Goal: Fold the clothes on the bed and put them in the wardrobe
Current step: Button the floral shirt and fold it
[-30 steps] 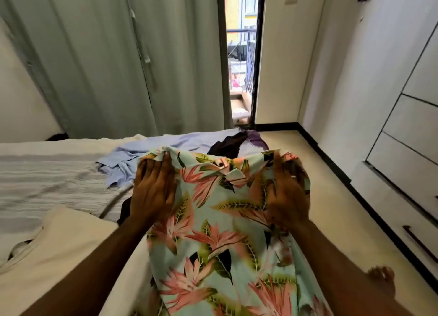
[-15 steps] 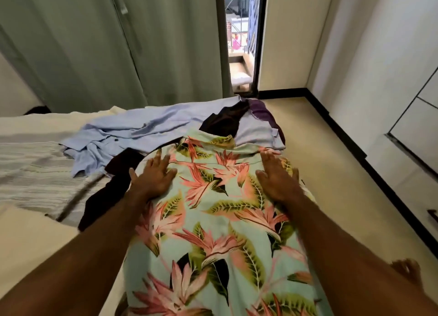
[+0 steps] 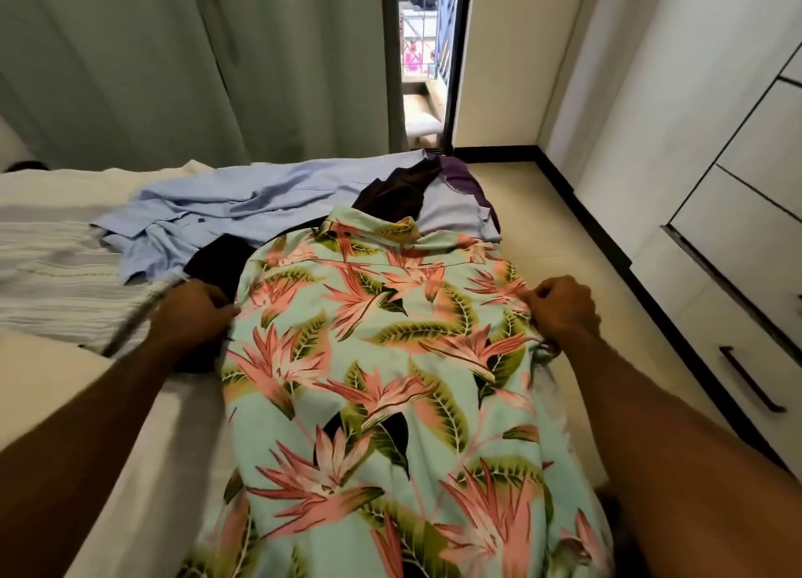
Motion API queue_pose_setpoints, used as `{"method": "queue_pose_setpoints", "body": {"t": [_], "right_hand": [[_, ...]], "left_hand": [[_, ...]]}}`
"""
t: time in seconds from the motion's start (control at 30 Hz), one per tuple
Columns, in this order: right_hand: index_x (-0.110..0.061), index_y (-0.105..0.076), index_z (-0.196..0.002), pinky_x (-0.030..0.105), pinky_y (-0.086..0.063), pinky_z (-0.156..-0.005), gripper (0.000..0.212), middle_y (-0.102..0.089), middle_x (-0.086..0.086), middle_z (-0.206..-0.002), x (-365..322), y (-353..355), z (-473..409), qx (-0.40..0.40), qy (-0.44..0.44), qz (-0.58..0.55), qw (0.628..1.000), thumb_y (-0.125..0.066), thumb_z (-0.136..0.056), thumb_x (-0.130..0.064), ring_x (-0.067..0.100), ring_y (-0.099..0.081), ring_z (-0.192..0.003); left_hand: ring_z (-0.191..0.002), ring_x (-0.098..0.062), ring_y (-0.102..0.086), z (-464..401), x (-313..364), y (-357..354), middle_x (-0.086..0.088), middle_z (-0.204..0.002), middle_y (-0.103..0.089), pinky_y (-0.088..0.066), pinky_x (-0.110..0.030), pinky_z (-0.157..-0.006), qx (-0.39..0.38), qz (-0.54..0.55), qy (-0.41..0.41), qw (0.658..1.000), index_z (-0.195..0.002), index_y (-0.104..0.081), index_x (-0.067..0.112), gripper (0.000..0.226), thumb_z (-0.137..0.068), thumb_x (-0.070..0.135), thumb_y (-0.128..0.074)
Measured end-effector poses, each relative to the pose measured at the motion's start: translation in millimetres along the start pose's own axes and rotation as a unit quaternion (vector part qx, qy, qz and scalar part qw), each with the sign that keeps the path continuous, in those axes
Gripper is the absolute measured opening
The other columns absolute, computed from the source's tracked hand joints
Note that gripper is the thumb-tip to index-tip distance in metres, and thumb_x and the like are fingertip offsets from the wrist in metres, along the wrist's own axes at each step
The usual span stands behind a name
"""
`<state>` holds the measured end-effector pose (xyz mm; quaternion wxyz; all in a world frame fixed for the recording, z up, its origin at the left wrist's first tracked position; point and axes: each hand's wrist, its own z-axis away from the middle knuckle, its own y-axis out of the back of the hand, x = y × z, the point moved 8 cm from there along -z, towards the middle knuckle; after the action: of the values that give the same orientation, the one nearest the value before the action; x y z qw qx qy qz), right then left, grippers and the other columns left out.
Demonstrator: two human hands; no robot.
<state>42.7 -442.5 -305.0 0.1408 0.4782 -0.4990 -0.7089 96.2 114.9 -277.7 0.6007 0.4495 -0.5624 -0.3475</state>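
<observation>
The floral shirt lies spread back-up on the bed, between both hands. The left hand pinches its left edge; the right hand, fingers curled, grips the right edge. It looks light, soft and limp, best held at the side seams. Beyond the hands lie a blue shirt and dark garments. No writing is legible.

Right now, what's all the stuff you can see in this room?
floral shirt: one, mint with pink flowers, spread on the bed, nearest.
blue shirt: one, light blue, crumpled behind it.
dark garment: one, blackish, under the floral collar.
purple cloth: one, at the bed's far edge.
bed: one, cream cover.
curtain: grey-green, behind the bed.
wardrobe: white, right.
left hand: grips the floral shirt's left edge.
right hand: grips its right edge.
</observation>
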Motion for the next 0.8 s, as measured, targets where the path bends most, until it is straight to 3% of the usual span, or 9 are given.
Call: {"method": "queue_pose_setpoints", "body": {"t": [0.07,0.23,0.33,0.43,0.53,0.63,0.7,0.8], "right_hand": [[-0.022,-0.072,-0.101,0.05,-0.039,-0.097,0.02,-0.069,0.008,-0.103,-15,8,5,0.049,0.012,0.066,0.997,-0.07,-0.09,-0.038,0.031,-0.061,-0.1],[-0.025,-0.064,-0.113,0.052,-0.032,-0.099,0.025,-0.064,0.006,-0.119,-100,-14,34,0.04,0.185,0.144,0.971,-0.06,-0.088,-0.025,0.031,-0.056,-0.112],[-0.027,-0.06,-0.122,0.053,-0.029,-0.105,0.031,-0.06,0.005,-0.131,-147,-52,64,-0.024,0.265,0.145,0.953,-0.06,-0.091,-0.031,0.029,-0.055,-0.121],[-0.032,-0.043,-0.141,0.058,-0.022,-0.113,0.049,-0.045,0.0,-0.151,-167,-100,96,-0.111,0.312,0.153,0.931,-0.051,-0.096,-0.048,0.025,-0.045,-0.136],[-0.036,-0.024,-0.153,0.066,-0.002,-0.118,0.054,-0.018,-0.005,-0.167,-160,-137,114,-0.179,0.324,0.165,0.914,-0.036,-0.103,-0.054,0.018,-0.018,-0.153],[-0.037,-0.016,-0.156,0.065,0.007,-0.118,0.054,-0.005,-0.009,-0.169,-152,-145,116,-0.168,0.331,0.168,0.913,-0.025,-0.105,-0.053,0.014,-0.003,-0.155],[-0.037,-0.013,-0.157,0.064,0.008,-0.119,0.056,-0.003,-0.009,-0.169,-151,-146,115,-0.161,0.331,0.17,0.914,-0.022,-0.105,-0.054,0.013,-0.001,-0.155],[-0.037,-0.011,-0.158,0.065,0.007,-0.119,0.057,-0.001,-0.008,-0.169,-152,-147,117,-0.158,0.329,0.182,0.913,-0.02,-0.104,-0.055,0.014,0.0,-0.156]], "left_hand": [[-0.07,-0.026,-0.061,-5,-8,2,-0.015,-0.078,-0.069,-0.043,-0.032,-0.067,-0.008,0.069,0.027,0.997,-0.084,-0.072,0.006,0.014,-0.09,0.018,-0.072],[-0.081,-0.032,-0.069,-6,-29,0,-0.018,-0.081,-0.071,-0.05,-0.04,-0.07,-0.031,0.076,0.051,0.995,-0.081,-0.071,0.004,0.044,-0.09,0.047,-0.07],[-0.103,-0.031,-0.068,-4,-39,-3,-0.016,-0.111,-0.072,-0.053,-0.038,-0.082,-0.037,0.097,0.047,0.993,-0.115,-0.071,0.01,0.062,-0.072,0.055,-0.069],[-0.113,-0.038,-0.062,4,-60,2,-0.018,-0.121,-0.066,-0.052,-0.047,-0.092,0.002,0.049,0.117,0.992,-0.133,-0.056,0.019,0.074,-0.069,0.053,-0.072],[-0.12,-0.041,-0.052,13,-57,20,-0.019,-0.123,-0.057,-0.043,-0.052,-0.096,0.072,-0.092,0.135,0.984,-0.131,-0.054,0.018,0.059,-0.079,0.032,-0.075],[-0.105,-0.039,-0.058,7,-22,34,-0.016,-0.107,-0.064,-0.045,-0.047,-0.085,0.157,-0.056,-0.004,0.986,-0.112,-0.067,0.013,0.031,-0.083,0.024,-0.071],[-0.089,-0.033,-0.065,-4,1,20,-0.01,-0.09,-0.068,-0.048,-0.038,-0.073,0.083,0.018,-0.063,0.994,-0.093,-0.069,0.014,0.019,-0.093,0.031,-0.06],[-0.092,-0.031,-0.067,-21,6,-6,-0.01,-0.09,-0.067,-0.048,-0.037,-0.073,-0.059,0.101,0.014,0.993,-0.089,-0.064,0.014,0.026,-0.1,0.037,-0.057]]}}
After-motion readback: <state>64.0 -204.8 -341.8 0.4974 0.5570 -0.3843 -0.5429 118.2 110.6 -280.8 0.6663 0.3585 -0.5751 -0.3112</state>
